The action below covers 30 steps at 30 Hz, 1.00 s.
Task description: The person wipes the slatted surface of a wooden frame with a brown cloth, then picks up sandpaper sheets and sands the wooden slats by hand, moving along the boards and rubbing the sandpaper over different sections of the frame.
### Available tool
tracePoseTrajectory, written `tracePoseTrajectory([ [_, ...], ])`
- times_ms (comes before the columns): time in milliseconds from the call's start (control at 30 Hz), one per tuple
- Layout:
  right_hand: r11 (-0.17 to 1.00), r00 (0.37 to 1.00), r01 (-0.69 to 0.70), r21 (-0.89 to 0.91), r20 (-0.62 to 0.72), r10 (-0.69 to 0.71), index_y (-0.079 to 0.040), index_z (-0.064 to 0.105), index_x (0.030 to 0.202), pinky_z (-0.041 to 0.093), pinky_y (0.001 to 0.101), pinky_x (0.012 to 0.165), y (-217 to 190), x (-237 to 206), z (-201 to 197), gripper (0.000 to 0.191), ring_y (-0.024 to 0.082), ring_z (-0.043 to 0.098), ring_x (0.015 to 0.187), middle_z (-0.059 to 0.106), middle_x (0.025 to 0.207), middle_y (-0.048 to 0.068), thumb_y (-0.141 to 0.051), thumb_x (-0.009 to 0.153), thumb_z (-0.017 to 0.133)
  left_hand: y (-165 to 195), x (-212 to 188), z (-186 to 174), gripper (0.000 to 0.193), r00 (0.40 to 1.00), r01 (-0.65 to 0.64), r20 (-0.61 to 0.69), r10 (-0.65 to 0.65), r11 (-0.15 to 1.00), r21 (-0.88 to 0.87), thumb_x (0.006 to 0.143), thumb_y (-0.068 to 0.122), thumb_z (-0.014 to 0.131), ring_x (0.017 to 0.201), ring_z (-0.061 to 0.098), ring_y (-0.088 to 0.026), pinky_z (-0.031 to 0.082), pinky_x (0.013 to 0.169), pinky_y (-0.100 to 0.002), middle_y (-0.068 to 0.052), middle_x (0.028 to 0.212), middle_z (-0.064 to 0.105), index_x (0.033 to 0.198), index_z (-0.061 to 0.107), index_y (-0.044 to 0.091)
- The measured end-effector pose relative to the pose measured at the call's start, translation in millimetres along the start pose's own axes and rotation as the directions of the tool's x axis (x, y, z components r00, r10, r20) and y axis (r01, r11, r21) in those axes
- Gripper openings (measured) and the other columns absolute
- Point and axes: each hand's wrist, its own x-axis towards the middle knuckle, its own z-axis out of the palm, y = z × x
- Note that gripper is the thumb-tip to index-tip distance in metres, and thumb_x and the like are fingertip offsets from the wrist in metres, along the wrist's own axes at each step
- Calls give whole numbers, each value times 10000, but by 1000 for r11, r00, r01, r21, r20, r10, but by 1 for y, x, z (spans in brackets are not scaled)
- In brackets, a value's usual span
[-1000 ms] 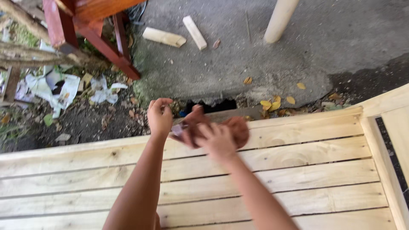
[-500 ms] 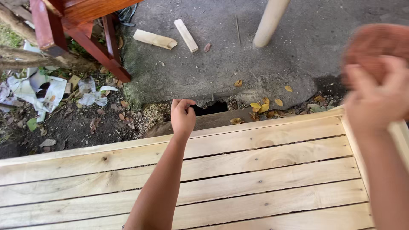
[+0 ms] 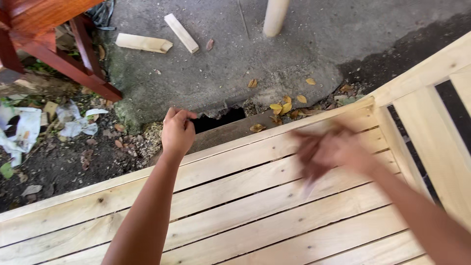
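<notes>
My left hand [image 3: 177,132] is at the far edge of a pale slatted wooden panel [image 3: 235,216], fingers curled in, with nothing visible in them. Over the slats to the right, my right hand [image 3: 329,153] is a motion blur with fingers pointing left. Whether it holds anything cannot be told. A pale smear shows just below it. Raised side rails of the same pale wood [image 3: 431,122] stand at the right.
Beyond the panel lies a cracked concrete slab [image 3: 235,68] with a dark hole at its edge, two loose wood offcuts [image 3: 143,43], dry leaves and a pale post [image 3: 274,17]. Red wooden furniture legs [image 3: 73,64] and crumpled paper on dirt are at the left.
My right hand, raised at the far right with a reddish-brown object half a second ago, has swung down and left over the slats. The left hand has stayed at the panel's edge.
</notes>
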Motion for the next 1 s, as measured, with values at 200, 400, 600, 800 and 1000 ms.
tracePoseTrajectory([
  [200, 846, 620, -520, -118, -734, 279, -135, 595, 1370, 455, 438, 1067, 94, -4, -93, 563, 322, 475, 1294, 454, 1368, 136, -31, 822, 674, 14, -9, 47, 185, 1000, 2, -13, -4, 993, -116, 829, 9, 631, 835, 661, -294, 551, 741, -396, -123, 999, 648, 940, 762, 77],
  [400, 654, 768, 235, 719, -549, 328, -89, 569, 1136, 438, 446, 1060, -86, 54, -36, 236, 224, 530, 1145, 556, 1161, 42, -175, 982, 726, 14, -1, 74, 202, 992, 125, 66, -110, 944, -305, 878, 33, 588, 756, 669, -218, 569, 740, -328, -102, 966, 646, 1013, 733, 73],
  [600, 980, 988, -106, 166, 133, 85, -294, 630, 1094, 554, 406, 994, -18, 25, 7, 320, 294, 593, 1225, 586, 1279, 6, -503, 866, 708, -12, -26, 56, 178, 948, 200, 260, -184, 979, -36, 878, 137, 648, 833, 694, -278, 564, 768, -399, -111, 1011, 659, 1037, 728, 122],
  [800, 545, 746, -563, -622, -98, 659, -408, 622, 1268, 461, 464, 1053, 55, 6, -71, 531, 426, 469, 1254, 464, 1350, 105, -551, 765, 714, -16, -42, 61, 173, 882, 350, 290, -372, 928, 127, 863, 226, 667, 976, 673, -322, 543, 843, -456, -95, 1079, 663, 1006, 749, 173],
  [1000, 905, 425, -248, 346, -801, 422, -111, 702, 1333, 496, 458, 770, -24, 33, -110, 271, 255, 521, 1034, 463, 1203, 130, -325, 1167, 715, -20, -22, 66, 173, 951, 297, 115, -287, 951, -81, 879, 173, 659, 1013, 664, -308, 533, 897, -423, -114, 1012, 701, 1023, 742, 123],
])
